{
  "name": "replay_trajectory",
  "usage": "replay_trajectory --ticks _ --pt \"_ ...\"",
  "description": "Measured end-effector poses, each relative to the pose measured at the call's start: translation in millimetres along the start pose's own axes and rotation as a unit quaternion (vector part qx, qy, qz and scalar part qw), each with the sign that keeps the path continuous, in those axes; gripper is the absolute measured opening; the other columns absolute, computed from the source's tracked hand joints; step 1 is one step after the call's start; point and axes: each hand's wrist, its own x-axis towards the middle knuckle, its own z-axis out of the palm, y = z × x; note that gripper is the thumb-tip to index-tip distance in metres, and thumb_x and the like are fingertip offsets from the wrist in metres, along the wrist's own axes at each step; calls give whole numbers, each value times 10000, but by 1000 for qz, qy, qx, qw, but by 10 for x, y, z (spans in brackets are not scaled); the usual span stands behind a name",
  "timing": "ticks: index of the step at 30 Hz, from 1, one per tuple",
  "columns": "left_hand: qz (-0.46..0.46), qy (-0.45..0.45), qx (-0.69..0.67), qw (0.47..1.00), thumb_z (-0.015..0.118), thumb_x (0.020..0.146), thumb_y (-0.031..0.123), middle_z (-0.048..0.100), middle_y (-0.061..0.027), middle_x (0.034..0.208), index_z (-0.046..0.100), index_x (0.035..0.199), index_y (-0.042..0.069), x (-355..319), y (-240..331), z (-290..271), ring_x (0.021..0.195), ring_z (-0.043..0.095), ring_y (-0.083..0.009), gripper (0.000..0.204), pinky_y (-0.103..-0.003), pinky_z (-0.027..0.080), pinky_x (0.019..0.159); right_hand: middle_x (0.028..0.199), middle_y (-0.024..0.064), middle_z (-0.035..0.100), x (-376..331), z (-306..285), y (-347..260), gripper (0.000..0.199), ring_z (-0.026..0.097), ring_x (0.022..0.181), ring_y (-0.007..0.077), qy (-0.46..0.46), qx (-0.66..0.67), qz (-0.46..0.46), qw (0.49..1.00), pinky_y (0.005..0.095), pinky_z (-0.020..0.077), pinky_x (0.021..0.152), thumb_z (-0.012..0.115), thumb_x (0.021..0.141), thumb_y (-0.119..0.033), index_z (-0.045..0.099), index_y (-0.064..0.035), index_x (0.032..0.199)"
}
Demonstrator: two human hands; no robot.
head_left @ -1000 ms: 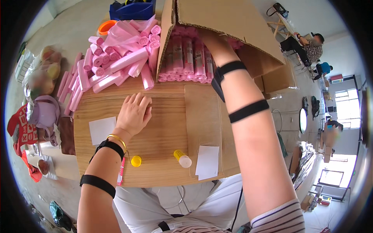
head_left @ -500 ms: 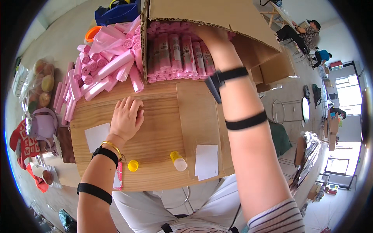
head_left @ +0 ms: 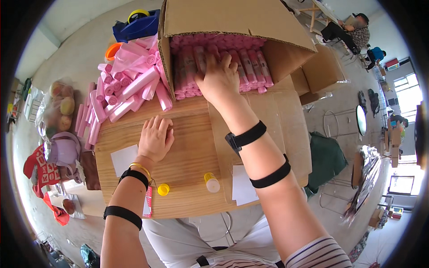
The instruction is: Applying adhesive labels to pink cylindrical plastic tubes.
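A cardboard carton (head_left: 232, 20) lies on its side with its mouth toward me, packed with rows of pink plastic rolls (head_left: 250, 67). My right hand (head_left: 220, 81) reaches into that mouth and lies over the front rolls, fingers apart and touching them. No roll is lifted out in it. On the bare wood, my left hand (head_left: 154, 140) rests with its fingers loosely bent and slightly apart, holding nothing. Beyond it, to the left of the carton, a loose heap of pink rolls (head_left: 136, 85) is piled on the table.
Near the table's (head_left: 183, 156) front edge are an uncapped glue stick (head_left: 212, 183), its yellow cap (head_left: 163, 190) and white paper sheets (head_left: 243, 184). A blue tape dispenser (head_left: 138, 29) stands at the back left. Bagged fruit (head_left: 62, 105) lies left of the table. Another carton (head_left: 324, 69) sits right.
My right hand has come from deeper in the carton toward its front, moving left and nearer over the front rolls. My left hand keeps its place on the table. The whole view has shifted slightly.
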Motion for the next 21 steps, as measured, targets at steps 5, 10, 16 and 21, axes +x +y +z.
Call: replay_trajectory --ticks 5,10,16,21 --pt "3 8 8 1000 592 793 122 540 -81 909 509 945 90 -18 -1 -5 897 532 -287 176 -409 410 802 1026 257 495 10 124 36 508 520 934 410 71 -46 -62 994 466 475 792 670 744 -293 517 -75 1177" --pt "-4 -18 -18 1000 577 799 124 517 -136 917 504 976 78 0 -17 -13 896 514 -334 197 -429 404 828 1072 334 454 97 25 163 515 494 958 511 75 58 -33 995 585 473 760 616 762 -230 430 -74 1216" --pt "-2 -4 -1 1000 588 797 123 536 -86 892 511 932 91 -12 -25 -10 884 531 -285 158 -412 411 800 959 166 650 914 -66 -257 270 592 928 396 164 95 -167 967 488 469 817 560 817 -211 643 -25 995" --pt "0 -9 -25 1000 586 792 97 530 -119 895 507 959 70 3 -17 -19 877 522 -318 186 -424 410 819 974 180 642 1379 7 -455 286 591 933 402 168 80 -173 967 484 471 821 566 814 -218 631 -27 1016"
